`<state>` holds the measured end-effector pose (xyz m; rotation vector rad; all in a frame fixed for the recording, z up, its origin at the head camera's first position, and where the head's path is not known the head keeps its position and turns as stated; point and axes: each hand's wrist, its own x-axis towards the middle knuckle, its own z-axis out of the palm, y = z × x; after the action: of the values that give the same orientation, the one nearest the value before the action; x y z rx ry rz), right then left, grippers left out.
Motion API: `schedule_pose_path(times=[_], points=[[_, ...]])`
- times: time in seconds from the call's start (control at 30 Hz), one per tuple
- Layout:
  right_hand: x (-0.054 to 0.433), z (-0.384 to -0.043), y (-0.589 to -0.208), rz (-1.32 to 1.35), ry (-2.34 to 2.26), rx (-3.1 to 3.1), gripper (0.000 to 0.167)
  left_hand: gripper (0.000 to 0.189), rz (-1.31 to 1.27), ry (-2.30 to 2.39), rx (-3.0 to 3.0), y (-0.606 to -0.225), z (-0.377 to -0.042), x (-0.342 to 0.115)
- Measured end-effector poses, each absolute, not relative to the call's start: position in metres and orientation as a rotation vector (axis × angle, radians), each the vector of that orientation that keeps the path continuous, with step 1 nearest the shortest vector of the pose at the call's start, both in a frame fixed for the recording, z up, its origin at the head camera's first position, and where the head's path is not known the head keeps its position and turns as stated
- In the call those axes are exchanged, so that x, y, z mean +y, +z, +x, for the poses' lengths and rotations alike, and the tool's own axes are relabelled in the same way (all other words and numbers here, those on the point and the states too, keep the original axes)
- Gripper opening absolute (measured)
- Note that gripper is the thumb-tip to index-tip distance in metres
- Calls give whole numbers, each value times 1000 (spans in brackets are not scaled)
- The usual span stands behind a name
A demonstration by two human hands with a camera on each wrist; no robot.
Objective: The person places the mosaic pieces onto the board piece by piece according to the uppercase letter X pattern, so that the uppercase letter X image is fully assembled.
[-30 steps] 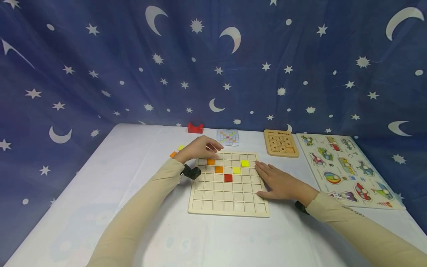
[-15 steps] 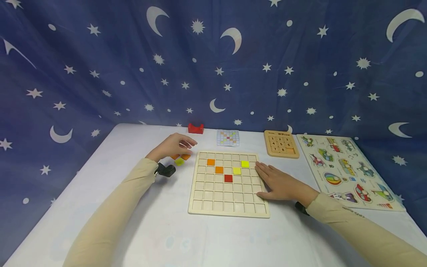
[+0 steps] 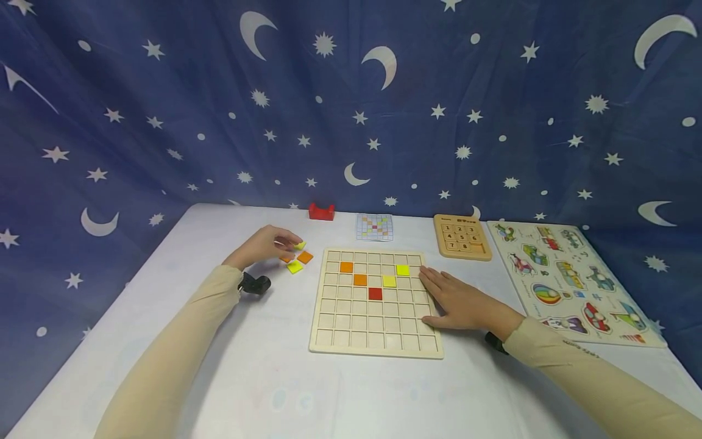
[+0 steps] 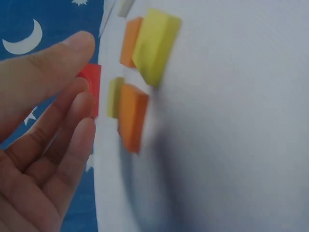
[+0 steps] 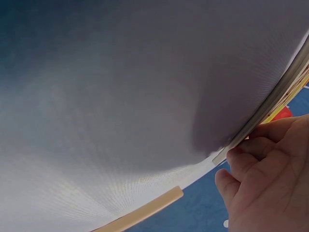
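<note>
My left hand [image 3: 270, 244] hovers over a small group of loose square tiles left of the board, fingers loosely bent and holding nothing. In the left wrist view its thumb and fingers stand apart. The group has a yellow tile [image 4: 157, 48] and an orange tile [image 4: 133, 118] at the front, with another of each colour behind. My right hand [image 3: 457, 299] rests flat along the right edge of the wooden grid board [image 3: 359, 323], fingers straight. In the board's cells lie orange tiles [image 3: 359, 280], yellow tiles [image 3: 389, 281] and a red tile [image 3: 375, 294].
Behind the board lies a pattern card [image 3: 375, 227] with coloured squares. A red holder [image 3: 321, 211] stands at the back edge. To the right are a wooden number puzzle [image 3: 463, 236] and a large picture puzzle board [image 3: 576, 280]. A dark blue curtain [image 3: 351, 110] hangs behind the table.
My left hand has moved left from above the board's upper left corner to the loose tiles. The board's tiles are unchanged, and my right hand has stayed in place.
</note>
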<state>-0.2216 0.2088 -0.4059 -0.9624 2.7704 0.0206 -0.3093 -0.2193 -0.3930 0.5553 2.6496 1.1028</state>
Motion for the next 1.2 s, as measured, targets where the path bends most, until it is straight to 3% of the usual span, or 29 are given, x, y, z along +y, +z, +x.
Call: schedule_pose_path(times=[0.6,1.2], points=[[211,-222,-407,-1006,29,2790,92,40,590,987,2706,-408,-307,-235],[211,-222,-406,-990,35,2781,92,33,445,926,2738,-410,-303,-239]])
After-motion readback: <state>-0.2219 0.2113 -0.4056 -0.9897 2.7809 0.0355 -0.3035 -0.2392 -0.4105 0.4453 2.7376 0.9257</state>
